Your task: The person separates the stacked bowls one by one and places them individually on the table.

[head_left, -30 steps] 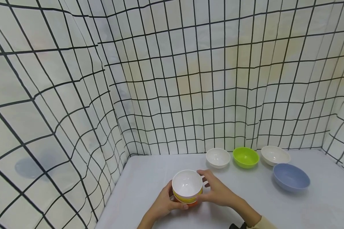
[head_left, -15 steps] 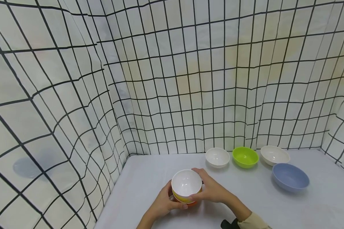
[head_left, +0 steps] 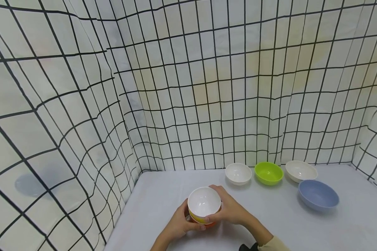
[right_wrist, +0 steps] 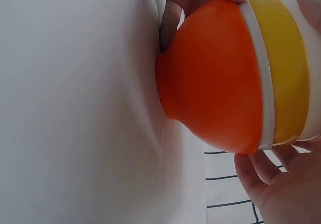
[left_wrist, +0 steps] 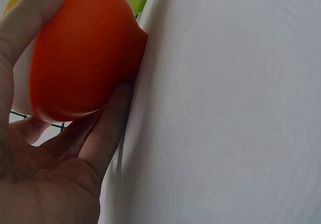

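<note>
A stack of bowls stands on the white cloth in front of me. At its base is an orange bowl (right_wrist: 215, 78), a yellow bowl (right_wrist: 283, 63) sits above it, and a white bowl (head_left: 204, 200) is on top. My left hand (head_left: 180, 221) holds the orange bowl low down, thumb on the near side and fingers round the far side, as the left wrist view shows. From the right, my right hand (head_left: 229, 207) grips the white bowl; its thumb presses the near side and its fingers reach behind. Those fingers partly overlap the lower bowls in the right wrist view.
Toward the back right stand a small white bowl (head_left: 238, 174), a green bowl (head_left: 268, 173) and a wider white bowl (head_left: 301, 170). In front of them lies a shallow blue bowl (head_left: 318, 195). Black-gridded white sheeting (head_left: 188, 87) encloses the table's back and sides.
My right hand has moved left and closed round the upper part of the stack, its thumb sliding across the near side. The left hand and the stack have hardly moved.
</note>
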